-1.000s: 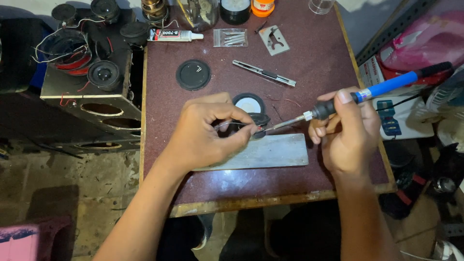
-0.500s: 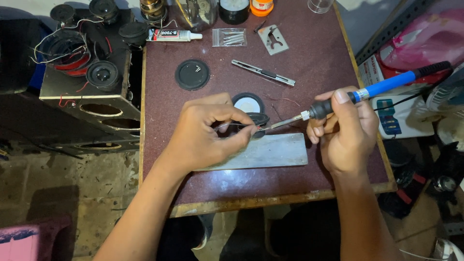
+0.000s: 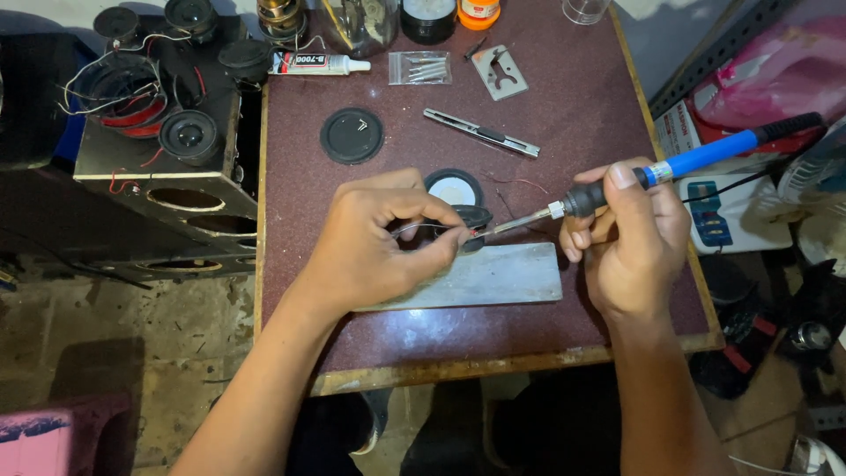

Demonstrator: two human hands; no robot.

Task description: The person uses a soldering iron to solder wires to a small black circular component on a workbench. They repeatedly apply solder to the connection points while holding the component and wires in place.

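My right hand (image 3: 630, 242) grips a blue-handled soldering iron (image 3: 696, 160), its metal tip pointing left to a small black part (image 3: 474, 218) by my left fingertips. My left hand (image 3: 374, 242) pinches a thin wire at that part, above a grey metal plate (image 3: 502, 275) lying on the maroon table (image 3: 423, 339). A small round speaker with a pale centre (image 3: 454, 187) sits just behind my left hand, with thin red wires trailing to the right.
A round black speaker (image 3: 352, 135), a utility knife (image 3: 481, 132), a glue tube (image 3: 315, 63), a small clear bag (image 3: 420, 67) and jars line the table's far part. A black speaker box (image 3: 154, 189) with loose drivers stands left. Boxes and bags crowd the right.
The iron's tip has stayed at the small part while both hands shifted only slightly. Nothing was picked up or let go.
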